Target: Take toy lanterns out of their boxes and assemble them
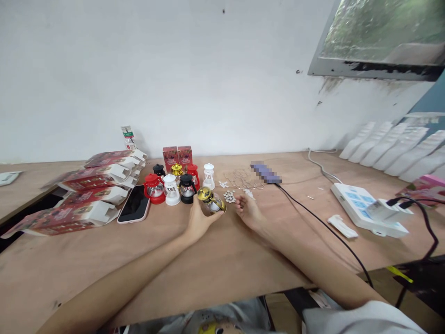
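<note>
My left hand (197,221) is closed around a small gold lantern (207,196) with a clear body, held tilted just above the table. To its right, my right hand (248,211) has its fingers curled together; whatever they may hold is too small to make out. Between the hands lies a cluster of small round silvery discs (229,196), like button cells. Little white pieces (223,184) are behind them, and thin bent wires (243,178) spread farther back. Left of the held lantern stand a black lantern (187,189), a white lantern (171,191), a red lantern (154,189) and several others.
Two upright red boxes (177,157) stand behind the lanterns. Opened red cartons (93,178) pile up at left, beside a phone (134,205). A pixelated purple object (266,173) trails a black cable (323,222). A white power strip (365,208) with plugged-in chargers is at right.
</note>
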A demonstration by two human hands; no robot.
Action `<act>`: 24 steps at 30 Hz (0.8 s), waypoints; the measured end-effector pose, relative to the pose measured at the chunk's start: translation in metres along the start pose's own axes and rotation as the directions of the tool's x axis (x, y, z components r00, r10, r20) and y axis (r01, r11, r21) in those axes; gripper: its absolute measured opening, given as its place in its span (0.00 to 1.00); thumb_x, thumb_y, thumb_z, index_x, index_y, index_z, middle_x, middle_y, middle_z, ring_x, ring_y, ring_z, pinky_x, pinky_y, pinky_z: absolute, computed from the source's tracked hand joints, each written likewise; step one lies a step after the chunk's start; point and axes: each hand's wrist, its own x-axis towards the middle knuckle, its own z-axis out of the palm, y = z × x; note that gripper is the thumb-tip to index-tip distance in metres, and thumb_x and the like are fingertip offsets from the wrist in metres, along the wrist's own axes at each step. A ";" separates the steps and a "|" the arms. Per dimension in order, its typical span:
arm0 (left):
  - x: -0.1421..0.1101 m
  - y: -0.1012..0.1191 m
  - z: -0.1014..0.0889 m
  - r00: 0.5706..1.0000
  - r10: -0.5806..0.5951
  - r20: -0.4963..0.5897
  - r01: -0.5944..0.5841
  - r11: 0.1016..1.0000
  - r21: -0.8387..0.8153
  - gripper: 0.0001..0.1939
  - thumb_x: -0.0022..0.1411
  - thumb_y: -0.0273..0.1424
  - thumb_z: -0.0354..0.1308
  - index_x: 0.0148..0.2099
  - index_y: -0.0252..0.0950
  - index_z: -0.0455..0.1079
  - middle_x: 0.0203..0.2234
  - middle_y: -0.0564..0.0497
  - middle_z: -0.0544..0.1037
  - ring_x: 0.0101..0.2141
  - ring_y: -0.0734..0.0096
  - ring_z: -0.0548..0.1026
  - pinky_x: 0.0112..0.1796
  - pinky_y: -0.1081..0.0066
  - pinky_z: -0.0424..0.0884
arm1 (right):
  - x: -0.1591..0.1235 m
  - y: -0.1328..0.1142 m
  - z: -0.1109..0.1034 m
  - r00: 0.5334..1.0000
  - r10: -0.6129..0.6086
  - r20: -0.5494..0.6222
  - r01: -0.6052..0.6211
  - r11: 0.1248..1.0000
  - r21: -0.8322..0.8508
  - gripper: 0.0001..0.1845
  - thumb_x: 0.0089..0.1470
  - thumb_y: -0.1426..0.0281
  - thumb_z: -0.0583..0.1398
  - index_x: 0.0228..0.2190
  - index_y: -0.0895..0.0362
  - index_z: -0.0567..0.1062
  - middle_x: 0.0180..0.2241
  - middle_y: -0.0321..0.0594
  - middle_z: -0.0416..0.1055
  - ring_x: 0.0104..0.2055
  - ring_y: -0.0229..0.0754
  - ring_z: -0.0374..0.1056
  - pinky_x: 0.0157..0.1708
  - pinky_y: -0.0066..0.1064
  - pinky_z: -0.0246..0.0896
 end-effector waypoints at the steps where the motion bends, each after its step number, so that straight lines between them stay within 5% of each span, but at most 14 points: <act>1: 0.001 0.000 0.000 1.000 -0.009 0.001 0.009 0.999 0.041 0.28 0.39 0.34 0.67 0.44 0.35 0.61 0.43 0.44 0.73 0.47 0.56 0.70 0.49 0.58 0.64 | 0.005 -0.002 -0.003 0.999 -0.025 -0.046 0.027 0.999 0.037 0.09 0.50 0.72 0.52 0.20 0.55 0.67 0.16 0.31 0.64 0.18 0.31 0.62 0.19 0.20 0.63; 6: 0.006 0.000 -0.003 0.997 -0.052 0.056 0.039 0.976 0.216 0.24 0.42 0.30 0.65 0.43 0.34 0.62 0.40 0.44 0.74 0.45 0.55 0.72 0.47 0.56 0.66 | 0.015 -0.004 -0.005 0.969 -0.084 -0.232 0.131 0.972 0.197 0.12 0.51 0.73 0.48 0.20 0.55 0.67 0.21 0.35 0.69 0.27 0.32 0.68 0.32 0.23 0.69; 14: 0.007 -0.006 0.001 0.998 0.045 0.046 -0.057 0.951 0.303 0.41 0.49 0.26 0.60 0.61 0.31 0.42 0.55 0.35 0.59 0.58 0.54 0.58 0.56 0.55 0.57 | 0.033 -0.002 -0.003 0.928 -0.136 -0.347 0.217 0.954 0.207 0.10 0.40 0.80 0.50 0.23 0.56 0.68 0.24 0.32 0.68 0.30 0.30 0.68 0.36 0.21 0.67; 20: 0.000 -0.008 0.003 0.949 0.315 0.006 -0.283 0.845 0.454 0.43 0.51 0.24 0.56 0.64 0.33 0.36 0.57 0.35 0.51 0.60 0.52 0.52 0.56 0.53 0.55 | 0.059 -0.009 0.002 0.955 -0.113 -0.273 0.136 0.988 0.069 0.07 0.46 0.76 0.50 0.22 0.55 0.66 0.22 0.32 0.66 0.27 0.31 0.66 0.27 0.20 0.65; 24: -0.016 0.002 0.002 0.846 0.504 0.176 -0.502 0.639 0.583 0.28 0.56 0.25 0.50 0.59 0.32 0.49 0.52 0.36 0.59 0.55 0.52 0.59 0.51 0.53 0.60 | 0.072 -0.014 0.001 0.993 0.005 -0.122 -0.020 0.991 -0.129 0.09 0.53 0.74 0.49 0.25 0.57 0.66 0.19 0.31 0.62 0.20 0.30 0.60 0.19 0.20 0.59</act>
